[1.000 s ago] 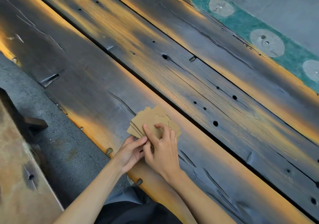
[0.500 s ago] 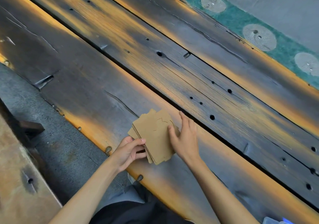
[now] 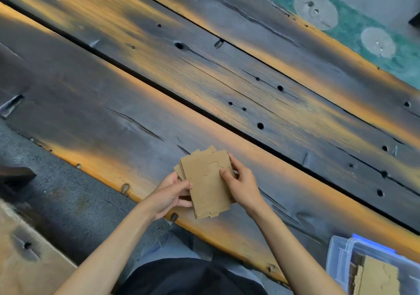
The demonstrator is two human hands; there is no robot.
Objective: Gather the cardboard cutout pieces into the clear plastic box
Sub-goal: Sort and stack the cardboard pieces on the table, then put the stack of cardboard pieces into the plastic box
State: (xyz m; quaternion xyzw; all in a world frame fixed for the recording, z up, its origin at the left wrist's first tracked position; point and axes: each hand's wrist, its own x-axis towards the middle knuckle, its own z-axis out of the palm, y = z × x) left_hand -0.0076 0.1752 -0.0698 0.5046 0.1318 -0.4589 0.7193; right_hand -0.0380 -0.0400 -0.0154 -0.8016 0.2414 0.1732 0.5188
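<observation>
A stack of brown cardboard cutout pieces point(image 3: 208, 187) is held just above the near plank of the dark wooden table point(image 3: 113, 117). My left hand point(image 3: 171, 192) grips the stack's left edge, thumb on top. My right hand point(image 3: 243, 184) grips its right edge, thumb pressed on the top piece, which has a cut outline in it. The clear plastic box point(image 3: 341, 258) with a blue rim sits at the bottom right corner, with more cardboard pieces point(image 3: 377, 276) standing inside it.
The table is made of long planks with gaps, knots and holes. A grey floor point(image 3: 56, 199) runs below its near edge, with a dark wooden block point(image 3: 16, 177) at the left. A green mat with pale discs point(image 3: 316, 10) lies beyond the far edge.
The stack has been lifted off the plank and squared up between both hands. The view has shifted right, so the plastic box now shows at the bottom right.
</observation>
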